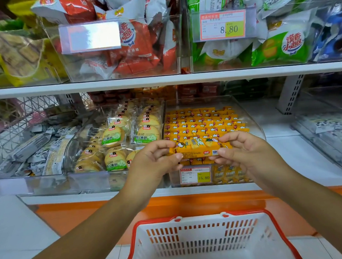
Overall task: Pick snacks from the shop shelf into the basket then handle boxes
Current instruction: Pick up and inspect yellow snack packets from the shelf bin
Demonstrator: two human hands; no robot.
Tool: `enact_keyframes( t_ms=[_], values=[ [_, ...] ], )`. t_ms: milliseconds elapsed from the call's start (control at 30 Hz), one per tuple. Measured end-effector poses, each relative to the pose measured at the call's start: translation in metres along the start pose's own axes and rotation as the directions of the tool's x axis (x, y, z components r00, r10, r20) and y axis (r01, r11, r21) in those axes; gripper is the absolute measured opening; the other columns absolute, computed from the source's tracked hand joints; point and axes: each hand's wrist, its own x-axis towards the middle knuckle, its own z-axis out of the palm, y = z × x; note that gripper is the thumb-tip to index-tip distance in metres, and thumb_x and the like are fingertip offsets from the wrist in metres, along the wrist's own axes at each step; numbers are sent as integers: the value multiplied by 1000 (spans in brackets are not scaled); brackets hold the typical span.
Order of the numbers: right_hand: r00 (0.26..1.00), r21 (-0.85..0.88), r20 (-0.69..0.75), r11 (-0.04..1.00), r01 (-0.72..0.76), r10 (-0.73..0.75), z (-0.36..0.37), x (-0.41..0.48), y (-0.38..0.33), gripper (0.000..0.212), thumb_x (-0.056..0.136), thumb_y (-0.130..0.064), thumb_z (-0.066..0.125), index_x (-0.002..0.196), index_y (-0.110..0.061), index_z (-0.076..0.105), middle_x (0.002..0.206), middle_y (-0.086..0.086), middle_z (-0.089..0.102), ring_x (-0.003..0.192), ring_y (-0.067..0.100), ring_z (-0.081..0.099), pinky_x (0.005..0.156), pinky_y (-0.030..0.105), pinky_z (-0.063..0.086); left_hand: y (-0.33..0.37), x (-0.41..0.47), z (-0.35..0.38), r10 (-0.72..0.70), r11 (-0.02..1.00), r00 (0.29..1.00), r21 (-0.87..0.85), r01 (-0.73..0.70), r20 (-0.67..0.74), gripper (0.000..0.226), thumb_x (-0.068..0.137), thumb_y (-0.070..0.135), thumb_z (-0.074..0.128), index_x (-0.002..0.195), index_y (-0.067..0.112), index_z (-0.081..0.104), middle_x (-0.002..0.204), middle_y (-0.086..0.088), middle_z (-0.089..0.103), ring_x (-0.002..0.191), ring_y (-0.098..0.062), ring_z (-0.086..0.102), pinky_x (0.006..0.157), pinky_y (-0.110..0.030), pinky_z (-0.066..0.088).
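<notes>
A shop: snack-filled shelf bins (122,72), price tags (222,25), shopping basket (209,241) below

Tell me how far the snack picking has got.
Done: nothing shows in the basket yet. In hand: left hand and right hand pinch one yellow snack packet over its shelf bin. Left: drop it in the basket, pick more, then the boxes, none in view.

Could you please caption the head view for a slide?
A yellow snack packet pinched by left hand and right hand over a clear bin, above a shopping basket.

yellow snack packet (199,147), white basket (211,247) with red rim.
</notes>
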Motion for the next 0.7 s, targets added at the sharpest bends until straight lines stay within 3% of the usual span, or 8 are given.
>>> enact_keyframes(
  t_ms=[67,200,367,500,567,700],
  values=[
    [1000,47,8,999,-15,14,-1,1,0,23,89,-3,62,111,-9,62,105,10,74,92,28,74,83,33,60,0,-1,1,-3,1000,1000,0,3,-1,23,83,5,70,105,10,66,100,-8,76,86,-24,75,71,-27,60],
    [999,141,36,989,-31,27,-2,1,-1,21,93,-2,56,113,-4,60,102,16,75,92,29,74,74,25,61,-1,-1,-1,8,999,999,-42,-7,35,11,91,3,60,102,4,63,93,-11,76,91,-26,74,73,-25,61],
    [996,213,62,975,-68,56,-3,3,-1,23,91,-2,56,113,-3,60,103,20,74,95,30,74,74,25,61,0,1,-2,-11,997,999,-79,15,45,15,95,2,55,107,0,63,100,-18,74,94,-27,74,73,-24,60],
    [989,254,139,963,-89,55,-7,2,-2,43,79,-3,61,121,-9,58,101,15,75,101,30,72,80,27,60,2,0,-4,-32,989,996,-139,43,81,25,90,-6,58,113,3,62,101,-18,74,94,-28,74,73,-24,60],
    [992,206,111,976,-73,51,-8,2,-1,38,82,-5,61,120,-7,58,103,17,75,99,30,73,78,27,60,1,0,-5,-26,995,997,-99,33,72,21,89,-6,61,107,4,63,95,-17,75,90,-28,75,70,-24,60],
    [1000,113,17,993,-25,23,-7,3,3,14,84,-11,63,95,-4,65,98,13,75,94,27,73,77,28,61,-5,2,-5,1,1000,999,-21,0,45,2,84,11,67,86,11,66,94,-15,74,92,-27,73,71,-27,61]
  ],
)
